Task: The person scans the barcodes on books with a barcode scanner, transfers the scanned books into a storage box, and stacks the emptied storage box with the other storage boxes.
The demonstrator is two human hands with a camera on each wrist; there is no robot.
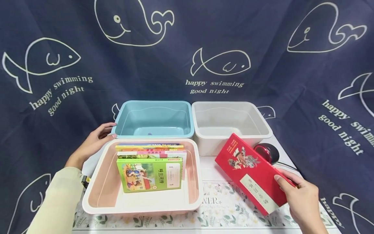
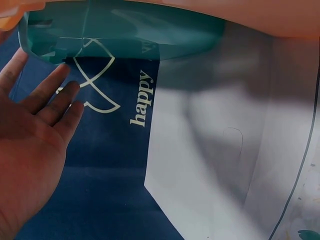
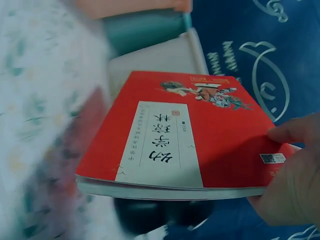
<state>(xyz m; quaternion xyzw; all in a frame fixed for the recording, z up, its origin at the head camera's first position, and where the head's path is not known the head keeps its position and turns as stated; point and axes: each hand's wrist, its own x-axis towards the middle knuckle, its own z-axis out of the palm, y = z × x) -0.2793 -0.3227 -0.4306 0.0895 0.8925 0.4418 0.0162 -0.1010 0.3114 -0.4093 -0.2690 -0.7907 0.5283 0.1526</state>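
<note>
Your right hand [image 1: 301, 196] grips the red book [image 1: 248, 174], long axis slanting forward-left; your left hand [image 1: 94, 139], fingers extended, rests well apart at the blue bin [image 1: 155, 117].

Lower left of the head view: pale cream sleeve [image 1: 59, 201], long, plain, ending at the wrist of the bare left hand [image 1: 92, 142]. Lower right: bare right hand [image 1: 302, 193] and wrist.

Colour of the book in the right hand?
The book is mostly red; best seen in the right wrist view.
</note>
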